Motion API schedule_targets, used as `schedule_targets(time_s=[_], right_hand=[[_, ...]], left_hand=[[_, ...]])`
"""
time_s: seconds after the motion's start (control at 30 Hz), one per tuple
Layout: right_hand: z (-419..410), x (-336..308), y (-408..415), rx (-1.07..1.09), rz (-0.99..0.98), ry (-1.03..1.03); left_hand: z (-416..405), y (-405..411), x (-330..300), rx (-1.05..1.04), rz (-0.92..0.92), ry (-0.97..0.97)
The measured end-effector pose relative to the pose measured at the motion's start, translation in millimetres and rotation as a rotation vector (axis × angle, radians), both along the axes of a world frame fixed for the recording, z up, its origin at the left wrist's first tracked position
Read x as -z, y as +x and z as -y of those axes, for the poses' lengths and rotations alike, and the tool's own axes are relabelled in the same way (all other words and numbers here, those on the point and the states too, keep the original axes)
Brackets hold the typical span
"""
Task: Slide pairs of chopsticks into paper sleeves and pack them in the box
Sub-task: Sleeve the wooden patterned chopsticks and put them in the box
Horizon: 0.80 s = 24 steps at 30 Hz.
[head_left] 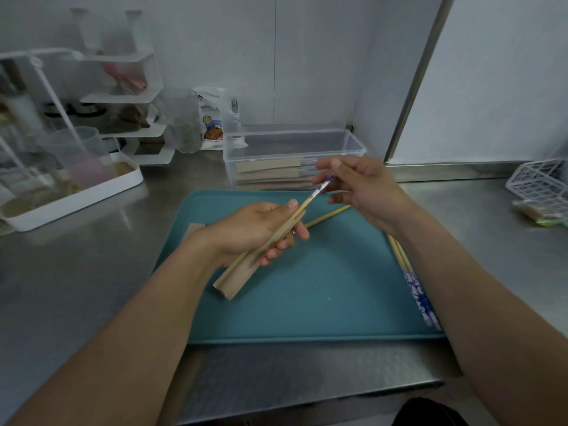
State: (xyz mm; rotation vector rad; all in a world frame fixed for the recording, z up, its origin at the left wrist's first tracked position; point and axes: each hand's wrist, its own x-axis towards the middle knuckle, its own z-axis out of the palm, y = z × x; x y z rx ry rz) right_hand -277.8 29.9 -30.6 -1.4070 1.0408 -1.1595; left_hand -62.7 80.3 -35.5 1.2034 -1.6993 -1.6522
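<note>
**A:** Start nearest you. Your left hand point(261, 232) grips the paper sleeve point(246, 265), fingers curled round its upper half. The sleeve runs on a diagonal, closed end low and toward you, mouth up and away to the right.

**B:** And the chopstick?

**A:** The chopstick point(313, 193) already sits in that mouth, lying on the same diagonal as the sleeve. Your right hand point(362, 192) pinches its blue-patterned top end, up and to the right of the left hand. I judge the push has to follow that line, down and left into the sleeve. The right hand is the one placed to drive it.

**B:** What else is on the tray?

**A:** On the teal tray point(307, 315), one loose chopstick point(329, 215) lies just past your left fingers, probably the partner. A spare pair point(412, 278) rests along the right edge, partly under your forearm. A second sleeve point(195, 227) peeks out behind your left wrist.

**B:** And further back?

**A:** The clear box point(295, 139) stands on the desk point(76, 287) just beyond the tray, open. It holds several sleeved pairs point(270, 173) stacked flat, lengthwise, with room above them.
</note>
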Motion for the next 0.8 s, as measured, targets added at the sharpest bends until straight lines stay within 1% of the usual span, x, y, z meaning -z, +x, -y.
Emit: schedule_targets(time_s=[0.1,0.17,0.2,0.23,0.27,0.3,0.33,0.37,0.4,0.43,0.5,0.6,0.67,0.73,0.77,0.8], right_hand=[[-2.1,1.4,0.5,-0.102,-0.011,0.026],[0.8,1.2,-2.2,-0.089,0.015,0.058],[3.6,1.9,-5.6,-0.043,-0.044,0.04],[7.0,2.8,-10.2,0.005,-0.181,-0.019],[11.0,5.5,-15.7,0.019,-0.379,-0.11],[13.7,8.5,-19.4,-0.021,-0.592,-0.199],[14.6,11.8,-19.7,-0.106,-0.781,-0.262],[14.4,15.6,-17.6,-0.193,-0.921,-0.302],[13.9,18.5,-14.0,-0.255,-0.996,-0.333],[13.8,20.5,-11.0,-0.289,-1.017,-0.367],[13.0,20.0,-6.9,-0.309,-1.004,-0.436],[10.8,14.9,-11.4,-0.314,-0.994,-0.517],[8.0,5.7,-21.0,-0.213,-0.91,-0.538],[5.2,-8.1,-27.8,-0.022,-0.715,-0.558],[3.3,-14.7,-28.4,0.075,-0.547,-0.563],[0.8,-20.3,-27.1,0.153,-0.33,-0.548]], left_hand=[[1.9,1.7,1.1,-0.023,-0.008,0.003],[2.9,2.2,1.7,-0.044,-0.016,0.007],[3.8,2.2,2.0,-0.072,-0.024,0.006],[4.9,1.9,1.9,-0.118,-0.038,0.008],[6.7,1.7,2.3,-0.18,-0.058,0.014],[9.0,2.1,3.0,-0.251,-0.086,0.028],[11.9,2.4,3.7,-0.319,-0.115,0.046],[15.1,3.0,4.5,-0.377,-0.141,0.067],[17.8,3.5,4.9,-0.417,-0.163,0.09],[20.0,3.9,5.1,-0.44,-0.185,0.12],[21.0,4.8,3.6,-0.445,-0.222,0.175],[20.9,11.8,0.8,-0.41,-0.249,0.151],[21.4,19.7,0.2,-0.385,-0.257,0.115],[20.0,25.9,0.0,-0.347,-0.239,0.102],[18.3,27.0,-0.2,-0.317,-0.207,0.098],[15.8,26.6,-0.6,-0.278,-0.164,0.092]])
